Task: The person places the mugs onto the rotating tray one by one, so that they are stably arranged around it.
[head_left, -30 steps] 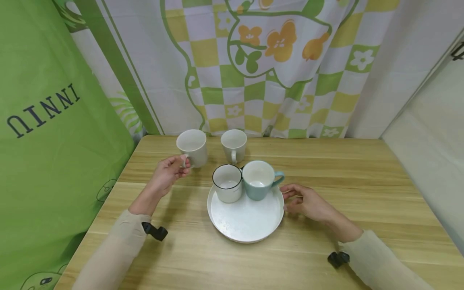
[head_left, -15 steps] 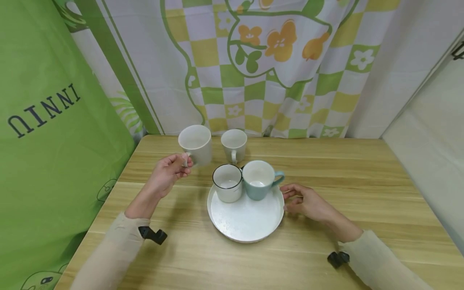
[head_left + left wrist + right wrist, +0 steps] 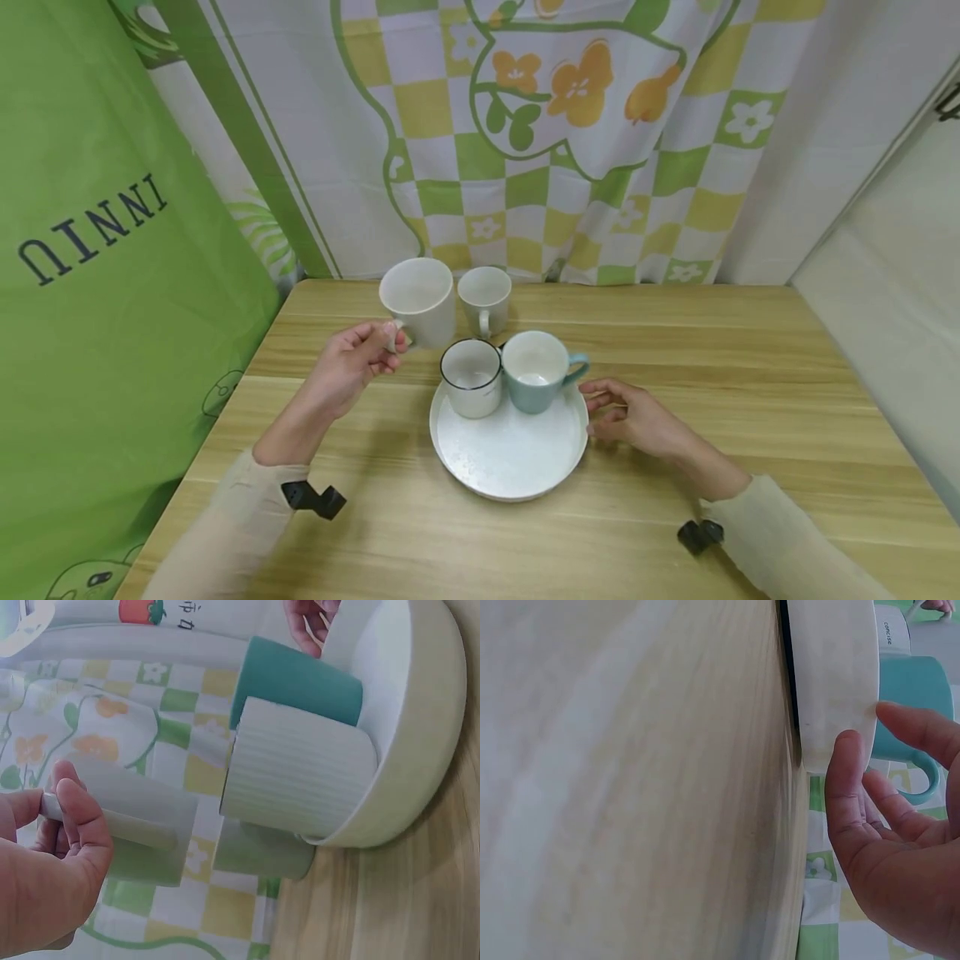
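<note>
Pinched by its handle, the white mug [image 3: 420, 300] hangs in the left hand [image 3: 347, 367], lifted off the wooden surface [image 3: 675, 350] just left of the round white tray [image 3: 510, 454]. On the tray stand a black-rimmed cup [image 3: 470, 379] and a teal mug [image 3: 536, 371], touching; another white cup [image 3: 483, 300] waits behind. Left wrist view shows the black-rimmed cup's ribbed wall [image 3: 300, 780]. Right wrist view shows the right hand [image 3: 892, 847] relaxed, thumb resting against the tray rim [image 3: 836, 682], gripping nothing.
</note>
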Demonstrator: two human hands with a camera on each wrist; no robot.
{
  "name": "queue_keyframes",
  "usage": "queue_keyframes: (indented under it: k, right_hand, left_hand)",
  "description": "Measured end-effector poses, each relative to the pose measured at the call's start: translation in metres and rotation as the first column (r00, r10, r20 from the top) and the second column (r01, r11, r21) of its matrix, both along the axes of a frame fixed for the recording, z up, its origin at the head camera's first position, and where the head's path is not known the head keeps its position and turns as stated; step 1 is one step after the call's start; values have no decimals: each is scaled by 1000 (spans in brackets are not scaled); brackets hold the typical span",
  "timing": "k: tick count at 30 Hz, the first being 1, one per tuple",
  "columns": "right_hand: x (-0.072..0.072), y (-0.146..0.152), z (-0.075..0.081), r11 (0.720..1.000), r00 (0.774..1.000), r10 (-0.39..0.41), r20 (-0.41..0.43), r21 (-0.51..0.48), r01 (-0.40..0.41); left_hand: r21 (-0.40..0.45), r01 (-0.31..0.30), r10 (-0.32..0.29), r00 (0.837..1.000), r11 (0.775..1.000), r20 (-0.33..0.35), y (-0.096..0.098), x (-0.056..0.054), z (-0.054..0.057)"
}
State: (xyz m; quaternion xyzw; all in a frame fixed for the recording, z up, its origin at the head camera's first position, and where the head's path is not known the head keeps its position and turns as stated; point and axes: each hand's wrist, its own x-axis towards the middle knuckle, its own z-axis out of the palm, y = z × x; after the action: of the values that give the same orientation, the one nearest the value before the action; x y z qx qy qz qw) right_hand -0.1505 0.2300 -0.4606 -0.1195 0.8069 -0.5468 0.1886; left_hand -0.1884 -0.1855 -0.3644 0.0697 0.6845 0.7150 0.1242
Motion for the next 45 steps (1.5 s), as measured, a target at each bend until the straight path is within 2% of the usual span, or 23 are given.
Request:
queue_keyframes:
  k: [8, 14, 20, 30, 39, 45]
  right_hand:
    - [0, 0, 0, 1000, 1000, 0, 3, 5, 0]
    - [0, 0, -1, 1000, 1000, 1, -2, 11, -1]
    - [0, 1, -1, 1000, 1000, 0, -7, 12, 0]
    - [0, 1, -1, 1000, 1000, 11, -10, 1, -11]
    - [0, 0, 1, 1000, 1000, 7, -3, 3, -7]
    - [1, -1, 2, 1000, 1000, -1, -4, 11, 1]
  left_hand:
    - [2, 46, -46, 999, 999, -9, 9, 10, 8]
    - [16, 74, -74, 997, 997, 9, 18, 21, 15]
    - [32, 137, -137, 991, 990, 5, 25, 31, 20]
    - [47, 236, -235, 972, 971, -21, 35, 44, 18]
    - [10, 286, -286, 958, 958, -26, 39, 53, 15]
    - [23, 342, -341, 940, 939, -26, 44, 60, 12]
